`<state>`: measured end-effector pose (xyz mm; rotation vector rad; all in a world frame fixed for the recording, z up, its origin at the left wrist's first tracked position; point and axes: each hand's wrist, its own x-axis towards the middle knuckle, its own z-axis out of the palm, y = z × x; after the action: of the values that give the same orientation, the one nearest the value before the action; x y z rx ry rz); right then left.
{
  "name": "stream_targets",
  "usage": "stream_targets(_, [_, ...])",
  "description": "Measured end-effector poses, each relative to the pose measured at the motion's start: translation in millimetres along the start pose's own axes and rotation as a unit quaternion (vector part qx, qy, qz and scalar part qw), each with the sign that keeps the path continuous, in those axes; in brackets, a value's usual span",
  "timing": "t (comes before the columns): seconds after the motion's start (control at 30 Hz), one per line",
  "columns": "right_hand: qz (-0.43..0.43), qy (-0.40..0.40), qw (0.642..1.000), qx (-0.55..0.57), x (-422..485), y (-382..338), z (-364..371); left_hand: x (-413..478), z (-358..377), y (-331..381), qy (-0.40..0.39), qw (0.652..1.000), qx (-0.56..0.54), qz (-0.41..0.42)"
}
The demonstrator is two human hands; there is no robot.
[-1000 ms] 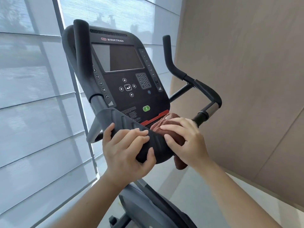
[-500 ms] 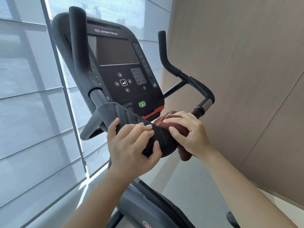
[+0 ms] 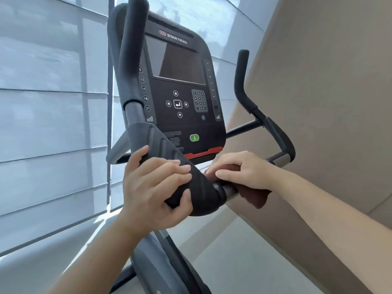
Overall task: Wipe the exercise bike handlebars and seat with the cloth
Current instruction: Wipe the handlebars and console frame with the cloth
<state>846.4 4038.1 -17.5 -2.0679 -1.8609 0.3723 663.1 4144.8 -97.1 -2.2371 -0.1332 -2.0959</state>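
Ahead, the window blinds (image 3: 48,115) are filling the left side and a beige wall (image 3: 331,85) is running down the right. Between them the exercise bike (image 3: 161,266) is standing with its console (image 3: 182,85) facing the camera, the screen dark and a green button (image 3: 194,137) showing under the keypad. The handlebars (image 3: 203,194) are curving around the console, with one upright grip on the left and another on the right. The left hand (image 3: 152,187) is closing around the padded black front section of the handlebars, fingers over the top and thumb underneath. The right hand (image 3: 244,169) is pressing flat on the cloth (image 3: 254,197), fingers together, holding it against the metal bar just right of the padding. The cloth, dark red-brown, is draping over that bar and hanging a little below it.
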Motion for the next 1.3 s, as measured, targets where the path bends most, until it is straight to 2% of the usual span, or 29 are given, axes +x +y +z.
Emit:
stream_targets(0.17, [0.036,-0.061,0.997,-0.031,9.5,21.4,-21.7,1.3,3.2,-1.0,0.023,1.0,-0.007,0.005])
stream_targets(0.3, [-0.056,-0.088,0.995,0.005,16.6,4.9,-2.1,0.6,5.2,-2.9,0.032,0.999,-0.011,0.011])
stream_targets(0.37, [-0.062,-0.095,0.993,0.02,17.7,4.6,-2.6,0.1,5.2,-3.8,0.029,0.999,-0.012,0.011])
stream_targets(0.57, [0.034,-0.08,0.996,0.0,12.4,32.7,-29.7,0.0,3.7,-4.3,0.025,1.0,-0.013,0.014])
stream_targets(0.63, [0.036,-0.046,0.998,-0.022,10.7,30.7,-23.3,0.7,3.7,-4.4,0.026,0.999,-0.017,0.009])
stream_targets(0.73, [-0.035,0.093,0.994,-0.033,0.4,17.8,6.7,0.6,4.1,-2.8,0.035,0.999,-0.018,0.004])
stream_targets(0.83, [-0.123,0.295,0.946,-0.045,-13.8,12.9,39.6,1.4,3.5,-0.3,0.028,0.999,-0.023,-0.004])
stream_targets(0.93, [-0.142,0.485,0.861,-0.055,-17.9,24.0,67.1,1.6,2.5,1.2,0.026,0.999,-0.024,-0.009])
stream_targets(1.0, [-0.124,0.582,0.802,-0.055,-13.7,29.9,81.8,1.7,2.6,1.6,0.028,0.999,-0.021,-0.005])
stream_targets(1.17, [-0.092,0.72,0.687,0.031,5.9,16.7,116.9,2.7,2.7,-0.8,0.029,0.999,-0.025,0.009])
stream_targets(1.23, [-0.115,0.747,0.653,0.051,14.7,8.9,133.4,2.5,2.9,-0.7,0.035,0.999,-0.021,0.02])
stream_targets(1.3, [-0.148,0.756,0.636,0.047,20.1,8.9,137.2,3.9,2.7,-1.2,0.034,0.999,-0.016,0.028])
